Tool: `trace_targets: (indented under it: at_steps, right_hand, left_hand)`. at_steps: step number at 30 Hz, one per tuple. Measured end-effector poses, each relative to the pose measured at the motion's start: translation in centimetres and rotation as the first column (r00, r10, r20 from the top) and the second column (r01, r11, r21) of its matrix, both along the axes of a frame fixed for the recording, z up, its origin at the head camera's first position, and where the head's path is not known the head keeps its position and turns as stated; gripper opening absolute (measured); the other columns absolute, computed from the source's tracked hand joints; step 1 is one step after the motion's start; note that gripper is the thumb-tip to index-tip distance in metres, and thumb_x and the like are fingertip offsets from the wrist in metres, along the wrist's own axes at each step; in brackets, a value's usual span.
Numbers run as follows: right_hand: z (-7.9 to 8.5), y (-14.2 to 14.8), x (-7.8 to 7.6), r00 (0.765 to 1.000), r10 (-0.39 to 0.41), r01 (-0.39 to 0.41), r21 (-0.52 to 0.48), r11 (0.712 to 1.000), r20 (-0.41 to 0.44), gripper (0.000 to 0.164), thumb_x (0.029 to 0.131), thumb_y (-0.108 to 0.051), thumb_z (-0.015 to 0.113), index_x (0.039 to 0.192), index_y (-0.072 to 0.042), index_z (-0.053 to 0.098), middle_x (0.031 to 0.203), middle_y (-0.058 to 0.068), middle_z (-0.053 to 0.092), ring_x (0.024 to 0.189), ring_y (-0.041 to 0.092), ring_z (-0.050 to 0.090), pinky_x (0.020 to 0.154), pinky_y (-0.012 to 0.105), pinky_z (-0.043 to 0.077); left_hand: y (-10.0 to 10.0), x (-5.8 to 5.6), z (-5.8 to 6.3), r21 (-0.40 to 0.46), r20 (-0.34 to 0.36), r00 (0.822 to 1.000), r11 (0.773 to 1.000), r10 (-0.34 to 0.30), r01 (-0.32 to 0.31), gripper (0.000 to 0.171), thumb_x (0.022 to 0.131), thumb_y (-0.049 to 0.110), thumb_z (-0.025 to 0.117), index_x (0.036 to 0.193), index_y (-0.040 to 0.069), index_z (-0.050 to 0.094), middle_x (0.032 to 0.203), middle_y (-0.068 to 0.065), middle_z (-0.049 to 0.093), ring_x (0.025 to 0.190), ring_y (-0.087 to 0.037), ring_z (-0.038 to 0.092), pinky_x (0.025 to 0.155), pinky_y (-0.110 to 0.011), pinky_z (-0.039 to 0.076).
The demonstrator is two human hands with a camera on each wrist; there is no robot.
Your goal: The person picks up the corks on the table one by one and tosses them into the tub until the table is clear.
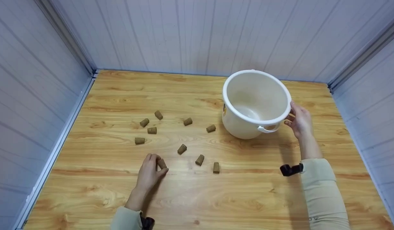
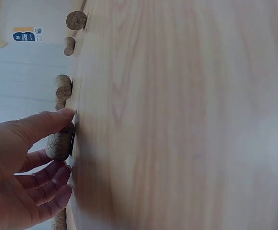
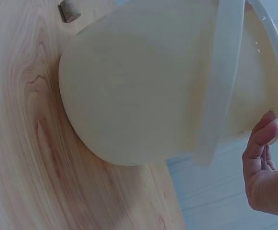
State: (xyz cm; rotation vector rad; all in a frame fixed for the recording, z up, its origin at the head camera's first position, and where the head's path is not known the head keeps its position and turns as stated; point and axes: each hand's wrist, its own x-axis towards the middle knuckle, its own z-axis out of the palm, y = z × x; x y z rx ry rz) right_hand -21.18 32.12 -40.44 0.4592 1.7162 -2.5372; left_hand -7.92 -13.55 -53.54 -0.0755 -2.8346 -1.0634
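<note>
Nearest, the left hand (image 1: pixel 147 174) lay low on the near side of the scattered corks, thumb and fingertips pinching a cork stopper (image 1: pixel 162 164) end to end, a hold that seemed suited to so small and rounded a piece; whether it had left the tabletop (image 1: pixel 216 204) I could not tell. Just right of that hand, three loose stoppers (image 1: pixel 200 160) lay on their sides in a slanting row. Beyond its fingers sat a looser group of four stoppers (image 1: pixel 152 130), and two further stoppers (image 1: pixel 187 121) lay between that group and the white plastic bucket (image 1: pixel 238 127). The right hand (image 1: pixel 301 121), farther out, gripped the bucket at the side of its rim (image 1: pixel 264 122), apparently to steady it while leaving the upward-facing mouth unobstructed; the white handle (image 1: pixel 266 130) hung just beside those fingers. Whether the base sat quite flat was hard to judge. Plain wood ran between the near stoppers and the right forearm, giving the left hand a wide path sideways, with the raised rim as the main edge to clear. Behind the bucket, little tabletop remained before the rear wall (image 1: pixel 184 35), whereas the left wall (image 1: pixel 27 95) stood well apart from the left hand.
</note>
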Motion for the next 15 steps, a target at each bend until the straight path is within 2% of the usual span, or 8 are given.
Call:
trace_targets:
  at_steps: [15]
  right_hand:
    - [-0.39,0.02,-0.28,1.000,-0.020,0.020,0.007,1.000,0.013,0.019,0.088,-0.024,0.054,0.082,-0.006,0.058,0.068,0.003,0.060,0.051,0.013,0.057,0.044,0.023,0.043]
  left_hand:
    - [-0.09,0.05,0.10,0.005,-0.011,1.000,1.000,0.014,-0.014,0.030,0.066,0.007,0.075,0.084,-0.002,0.053,0.082,-0.009,0.047,0.073,-0.023,0.049,0.069,-0.039,0.043]
